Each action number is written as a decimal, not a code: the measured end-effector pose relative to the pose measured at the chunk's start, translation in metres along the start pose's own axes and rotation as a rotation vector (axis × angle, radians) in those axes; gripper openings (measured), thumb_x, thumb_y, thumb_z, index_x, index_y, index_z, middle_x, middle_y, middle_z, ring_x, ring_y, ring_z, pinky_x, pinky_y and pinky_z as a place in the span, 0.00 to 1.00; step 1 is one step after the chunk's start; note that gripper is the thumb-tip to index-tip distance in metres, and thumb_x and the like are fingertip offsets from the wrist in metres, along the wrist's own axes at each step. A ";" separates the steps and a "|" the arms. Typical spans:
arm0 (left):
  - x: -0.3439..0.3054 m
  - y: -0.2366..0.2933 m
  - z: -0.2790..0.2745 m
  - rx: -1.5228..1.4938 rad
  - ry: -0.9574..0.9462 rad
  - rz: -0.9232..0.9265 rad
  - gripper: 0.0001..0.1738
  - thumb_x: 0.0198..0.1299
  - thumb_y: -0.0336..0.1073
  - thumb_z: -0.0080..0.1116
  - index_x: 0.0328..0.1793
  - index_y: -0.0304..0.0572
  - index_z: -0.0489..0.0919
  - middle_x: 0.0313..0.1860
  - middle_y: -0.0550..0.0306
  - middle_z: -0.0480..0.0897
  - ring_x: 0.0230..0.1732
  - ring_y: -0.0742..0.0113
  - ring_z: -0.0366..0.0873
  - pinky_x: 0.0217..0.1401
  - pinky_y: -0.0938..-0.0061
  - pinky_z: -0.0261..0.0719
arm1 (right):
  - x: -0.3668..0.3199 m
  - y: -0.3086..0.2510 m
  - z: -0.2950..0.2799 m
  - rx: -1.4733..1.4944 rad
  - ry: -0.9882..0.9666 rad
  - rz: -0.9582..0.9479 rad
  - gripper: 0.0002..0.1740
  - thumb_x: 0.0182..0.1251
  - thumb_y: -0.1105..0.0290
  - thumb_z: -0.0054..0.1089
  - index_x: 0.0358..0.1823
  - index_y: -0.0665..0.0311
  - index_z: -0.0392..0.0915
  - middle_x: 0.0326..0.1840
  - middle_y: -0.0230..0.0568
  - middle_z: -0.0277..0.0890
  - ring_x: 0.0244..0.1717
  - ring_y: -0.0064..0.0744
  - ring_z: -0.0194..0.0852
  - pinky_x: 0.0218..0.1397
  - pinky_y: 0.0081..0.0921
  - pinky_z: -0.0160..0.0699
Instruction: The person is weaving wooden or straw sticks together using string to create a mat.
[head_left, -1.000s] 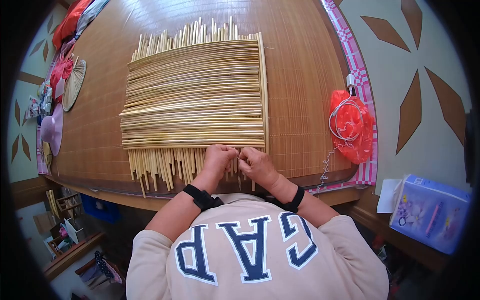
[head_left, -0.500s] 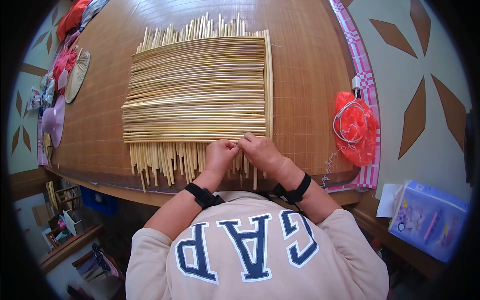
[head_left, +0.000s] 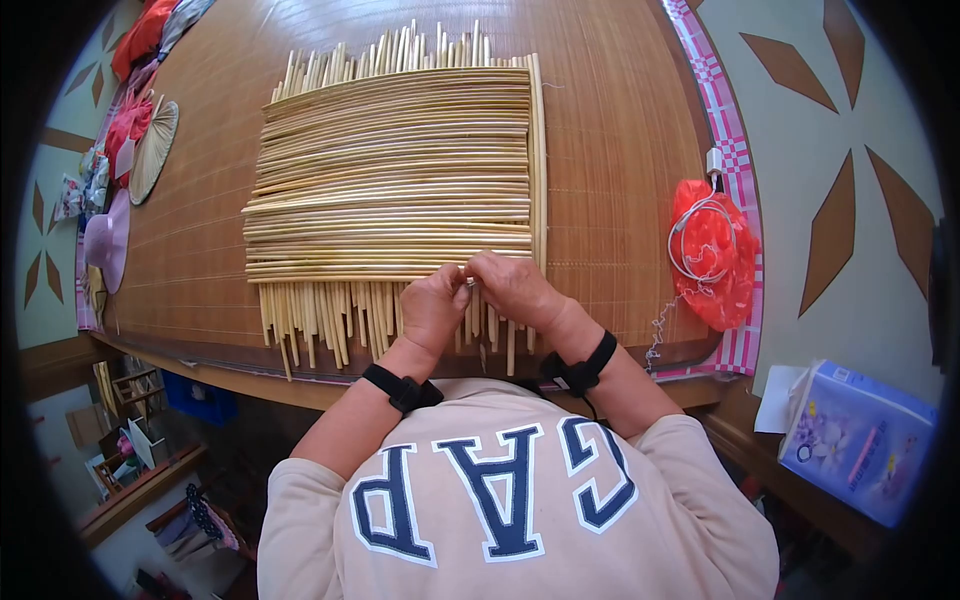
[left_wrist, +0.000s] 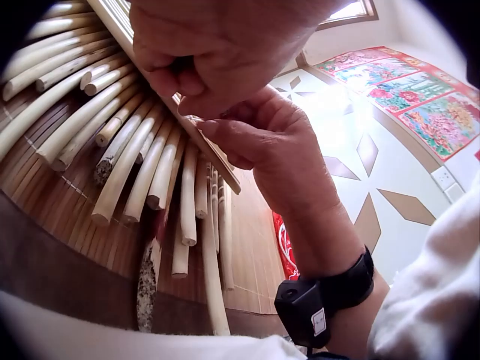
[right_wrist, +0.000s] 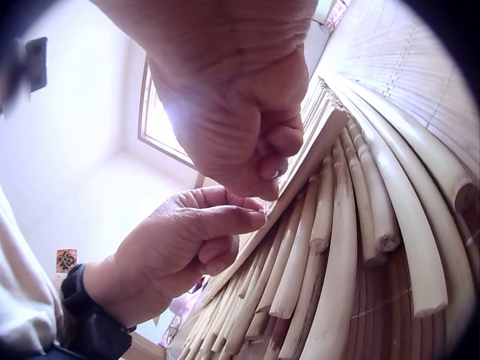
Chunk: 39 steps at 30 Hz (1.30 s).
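A mat of pale plant stalks lies on the table, one layer running sideways over stalks that stick out front and back. At its front edge, toward the right corner, both hands meet fingertip to fingertip. My left hand pinches a thin white thread between thumb and forefinger. My right hand has thumb and fingers bent together on the thread just over the edge stalk. Most of the thread is hidden by the fingers.
On the right of the table lies a red plastic bag with a white cable and loose thread trailing forward. A hand fan and a pink hat are at the left. A purple package stands beyond the right corner.
Both hands have moved slightly forward, up onto the mat's front edge, the right hand's fingers now reaching over it. The whole scene has shifted a little in the head view.
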<state>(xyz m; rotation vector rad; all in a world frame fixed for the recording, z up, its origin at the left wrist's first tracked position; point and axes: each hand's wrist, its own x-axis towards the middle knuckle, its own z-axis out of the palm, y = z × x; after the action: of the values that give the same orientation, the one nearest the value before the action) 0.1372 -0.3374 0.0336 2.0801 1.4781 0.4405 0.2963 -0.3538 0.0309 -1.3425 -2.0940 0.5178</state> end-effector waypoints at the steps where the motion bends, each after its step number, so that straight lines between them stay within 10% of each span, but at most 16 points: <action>1: 0.001 -0.002 0.000 -0.065 0.000 -0.011 0.05 0.50 0.35 0.61 0.33 0.46 0.81 0.24 0.50 0.81 0.27 0.55 0.81 0.31 0.67 0.78 | 0.000 0.002 0.002 0.025 0.011 -0.003 0.08 0.52 0.79 0.56 0.34 0.61 0.70 0.28 0.42 0.74 0.32 0.43 0.77 0.33 0.33 0.76; 25: 0.007 -0.022 0.007 0.001 0.193 0.411 0.07 0.54 0.39 0.61 0.27 0.51 0.76 0.16 0.56 0.78 0.19 0.59 0.78 0.22 0.68 0.75 | 0.007 0.007 0.014 0.119 0.052 0.222 0.11 0.53 0.72 0.60 0.36 0.60 0.69 0.32 0.45 0.74 0.33 0.48 0.76 0.34 0.38 0.75; 39: 0.009 -0.013 0.000 0.031 -0.022 0.238 0.05 0.51 0.38 0.61 0.30 0.48 0.78 0.19 0.53 0.79 0.23 0.53 0.79 0.26 0.65 0.77 | -0.004 -0.004 0.003 0.173 0.295 0.198 0.09 0.52 0.77 0.59 0.35 0.63 0.71 0.30 0.43 0.73 0.31 0.45 0.75 0.33 0.33 0.75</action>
<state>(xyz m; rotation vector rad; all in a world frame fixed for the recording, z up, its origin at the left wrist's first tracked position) 0.1303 -0.3260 0.0253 2.2887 1.2359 0.4856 0.2923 -0.3592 0.0301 -1.4360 -1.6517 0.5335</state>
